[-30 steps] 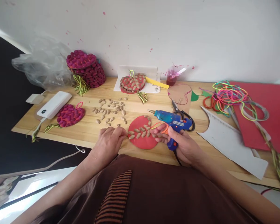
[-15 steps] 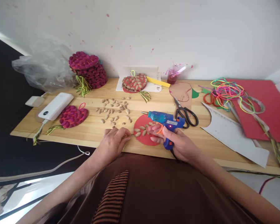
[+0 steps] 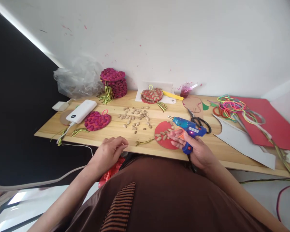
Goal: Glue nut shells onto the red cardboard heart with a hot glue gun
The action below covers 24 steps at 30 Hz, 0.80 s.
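Red disc [image 3: 165,143] lies near the table's front edge [image 3: 142,150].

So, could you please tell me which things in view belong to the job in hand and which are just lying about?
Likely part of the job:
glue gun in the right hand
red disc with shells on it
loose shells
tassel at the disc's edge

Seemingly just lying about:
power bank
plastic bag
scissors
tangled cords
cup
red card

The wooden table [image 3: 163,114] bears a red disc [image 3: 162,126], loose shells [image 3: 148,119] and white card [image 3: 246,146].
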Each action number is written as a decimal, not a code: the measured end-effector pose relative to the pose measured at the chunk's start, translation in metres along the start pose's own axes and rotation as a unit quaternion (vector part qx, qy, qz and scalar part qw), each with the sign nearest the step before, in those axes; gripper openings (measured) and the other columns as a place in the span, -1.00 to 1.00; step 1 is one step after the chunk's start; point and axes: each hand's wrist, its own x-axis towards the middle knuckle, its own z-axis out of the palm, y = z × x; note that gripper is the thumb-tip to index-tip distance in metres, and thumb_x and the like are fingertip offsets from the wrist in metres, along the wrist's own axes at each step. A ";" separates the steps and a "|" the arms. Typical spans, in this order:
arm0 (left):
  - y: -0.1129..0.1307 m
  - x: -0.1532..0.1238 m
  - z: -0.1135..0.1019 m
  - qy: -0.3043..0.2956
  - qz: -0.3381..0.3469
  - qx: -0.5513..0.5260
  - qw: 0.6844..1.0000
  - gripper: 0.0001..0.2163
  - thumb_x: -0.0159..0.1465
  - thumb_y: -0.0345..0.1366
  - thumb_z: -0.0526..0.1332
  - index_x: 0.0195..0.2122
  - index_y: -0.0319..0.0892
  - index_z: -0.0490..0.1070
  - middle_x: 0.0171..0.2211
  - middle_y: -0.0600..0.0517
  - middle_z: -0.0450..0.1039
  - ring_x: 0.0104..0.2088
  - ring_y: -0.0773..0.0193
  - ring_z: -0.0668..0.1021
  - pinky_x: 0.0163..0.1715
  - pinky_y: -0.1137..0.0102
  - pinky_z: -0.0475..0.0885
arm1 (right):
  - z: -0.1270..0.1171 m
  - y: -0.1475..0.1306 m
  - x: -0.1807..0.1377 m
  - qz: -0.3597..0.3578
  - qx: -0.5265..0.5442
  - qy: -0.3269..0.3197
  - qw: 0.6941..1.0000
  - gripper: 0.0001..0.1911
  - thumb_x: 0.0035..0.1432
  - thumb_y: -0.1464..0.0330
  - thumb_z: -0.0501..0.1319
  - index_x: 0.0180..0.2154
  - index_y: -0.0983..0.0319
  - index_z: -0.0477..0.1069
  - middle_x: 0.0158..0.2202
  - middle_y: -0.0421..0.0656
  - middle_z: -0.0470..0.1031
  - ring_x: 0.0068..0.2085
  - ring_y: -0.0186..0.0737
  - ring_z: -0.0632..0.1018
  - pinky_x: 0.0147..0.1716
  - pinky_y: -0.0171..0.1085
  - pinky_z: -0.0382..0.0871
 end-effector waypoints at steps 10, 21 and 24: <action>-0.036 -0.005 0.001 0.127 -0.028 -0.019 0.991 -0.64 0.42 -0.09 0.10 -0.45 -0.11 0.49 -0.37 -0.01 0.54 -0.27 0.16 0.57 -0.17 0.31 0.42 | -0.019 0.001 -0.011 -0.071 -0.021 0.072 0.995 -0.65 0.03 0.05 0.46 -0.25 0.14 0.58 -0.37 -0.16 0.65 -0.18 -0.08 0.70 -0.20 -0.20 0.63; -0.046 0.005 0.012 0.131 -0.112 -0.088 0.981 -0.64 0.38 -0.01 0.12 -0.33 -0.14 0.57 -0.32 -0.05 0.62 -0.25 0.14 0.60 -0.16 0.29 0.48 | -0.025 0.001 -0.009 -0.068 -0.013 0.096 0.993 -0.62 0.00 0.07 0.48 -0.25 0.16 0.55 -0.44 -0.22 0.57 -0.29 -0.20 0.69 -0.29 -0.33 0.59; -0.045 0.005 0.013 0.128 -0.106 -0.090 0.982 -0.63 0.40 -0.04 0.08 -0.36 -0.14 0.55 -0.33 -0.05 0.61 -0.24 0.14 0.59 -0.12 0.28 0.47 | -0.024 0.001 -0.010 -0.068 -0.013 0.095 0.993 -0.63 0.01 0.07 0.48 -0.26 0.17 0.55 -0.44 -0.22 0.56 -0.29 -0.20 0.69 -0.29 -0.32 0.59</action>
